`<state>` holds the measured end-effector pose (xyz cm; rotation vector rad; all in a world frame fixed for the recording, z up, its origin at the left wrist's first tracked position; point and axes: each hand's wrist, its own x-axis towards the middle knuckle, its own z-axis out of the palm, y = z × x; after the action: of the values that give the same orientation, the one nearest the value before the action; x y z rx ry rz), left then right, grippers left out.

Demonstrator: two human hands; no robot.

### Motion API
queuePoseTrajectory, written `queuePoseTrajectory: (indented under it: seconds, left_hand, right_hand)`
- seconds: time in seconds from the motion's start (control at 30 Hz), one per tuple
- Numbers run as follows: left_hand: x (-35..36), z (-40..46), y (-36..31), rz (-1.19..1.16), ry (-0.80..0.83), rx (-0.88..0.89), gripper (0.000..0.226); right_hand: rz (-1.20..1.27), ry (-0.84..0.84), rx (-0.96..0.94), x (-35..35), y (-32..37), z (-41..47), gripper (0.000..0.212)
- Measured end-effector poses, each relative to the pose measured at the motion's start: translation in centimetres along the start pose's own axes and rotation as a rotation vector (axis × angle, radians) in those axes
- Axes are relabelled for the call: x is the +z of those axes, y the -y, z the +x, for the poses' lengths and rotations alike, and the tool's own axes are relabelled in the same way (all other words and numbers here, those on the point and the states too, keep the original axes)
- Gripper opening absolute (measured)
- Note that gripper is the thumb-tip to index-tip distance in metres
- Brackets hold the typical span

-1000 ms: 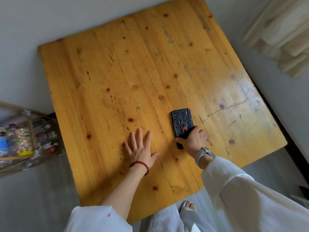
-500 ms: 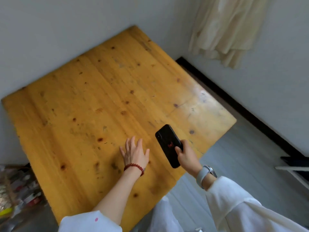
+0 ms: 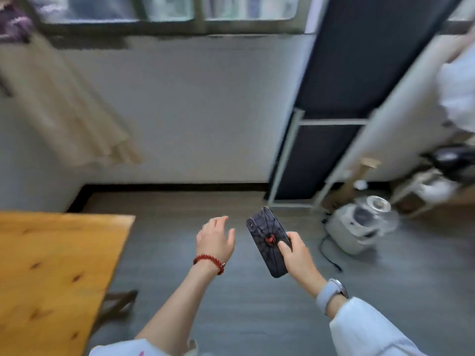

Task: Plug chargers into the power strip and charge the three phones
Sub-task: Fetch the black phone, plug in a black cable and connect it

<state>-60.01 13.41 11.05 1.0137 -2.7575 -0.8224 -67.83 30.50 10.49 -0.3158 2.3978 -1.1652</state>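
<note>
Phone [image 3: 267, 241] gripped in right hand [image 3: 298, 255]; left hand [image 3: 214, 238] beside, empty

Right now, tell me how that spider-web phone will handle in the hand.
The phone looks like a rigid slab, so probably no flex. Its case looks smooth, and the right hand pinches only the lower half, so it could slip. Held above bare floor, a drop might crack it.

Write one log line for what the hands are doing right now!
right hand: holds phone over floor | left hand: open, empty | table: at left | power strip, chargers: not in view
</note>
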Motion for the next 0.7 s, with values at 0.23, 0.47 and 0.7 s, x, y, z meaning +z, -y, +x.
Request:
queuePoseTrajectory:
  seconds: [0.23,0.47,0.7]
  left_hand:
    - [12.6,0.1,-25.0,0.026,0.276,0.562,0.04]
    - [26.1,-3.2,-45.5,0.093,0.475,0.945,0.041]
    - [38.8,-6.6,-66.0,0.069,0.619,1.183,0.04]
  right_hand:
    - [0.151,-0.505,0.292,-20.6,-13.6,-2.8,0.022]
    - [0.299,-0.924,0.491,-36.5,-26.4,-6.1,0.023]
    - [0.353,-1.074,0.654,-52.5,-36.3,-5.9,0.025]
